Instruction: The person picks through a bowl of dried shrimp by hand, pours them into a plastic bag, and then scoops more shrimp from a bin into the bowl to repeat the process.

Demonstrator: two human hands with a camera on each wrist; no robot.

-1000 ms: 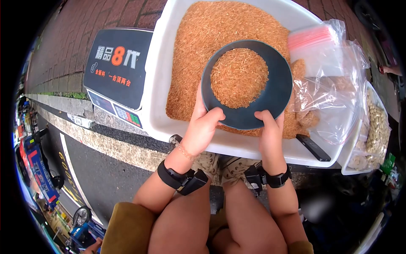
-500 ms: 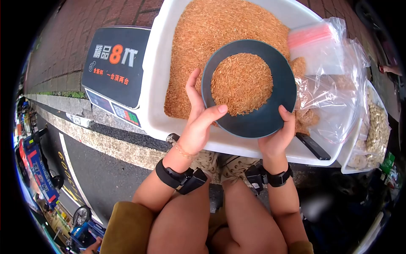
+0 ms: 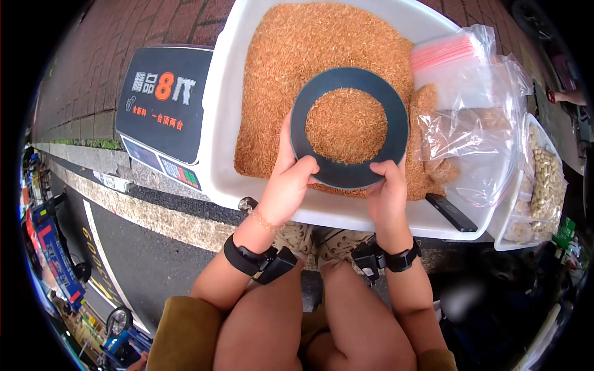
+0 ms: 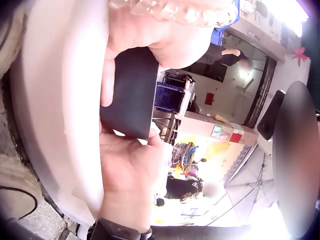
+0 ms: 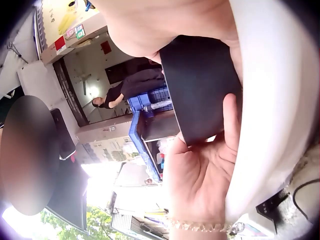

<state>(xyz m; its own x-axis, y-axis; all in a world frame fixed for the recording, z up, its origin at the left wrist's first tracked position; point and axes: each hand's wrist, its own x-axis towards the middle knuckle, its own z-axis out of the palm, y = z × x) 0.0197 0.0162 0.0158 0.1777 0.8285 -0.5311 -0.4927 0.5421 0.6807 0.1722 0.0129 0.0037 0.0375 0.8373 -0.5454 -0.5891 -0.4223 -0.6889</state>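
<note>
A round dark grey bowl point(image 3: 346, 176) holds a mound of orange-brown, rice-like grains point(image 3: 346, 127). My left hand point(image 3: 286, 185) grips its near left side, thumb over the rim. On the near right side my right hand point(image 3: 388, 195) grips it the same way. In both wrist views the bowl's dark outer wall point(image 4: 131, 95) shows between the hands, with fingers along its side. Beneath the bowl, in the head view, spreads a large heap of the same grains point(image 3: 322, 37) in a white tub point(image 3: 216, 117).
A black-topped scale point(image 3: 164, 93) stands left of the tub. Clear plastic bags point(image 3: 470, 136) lie in the tub's right part, near a black oblong device point(image 3: 451, 213) at the front edge. Further right, a white tray holds pale pieces point(image 3: 546, 185).
The left fingers spread off the bowl's side half a second ago and are back around it now. The bowl tipped rightward, then levelled; its grains shifted from the left toward the middle.
</note>
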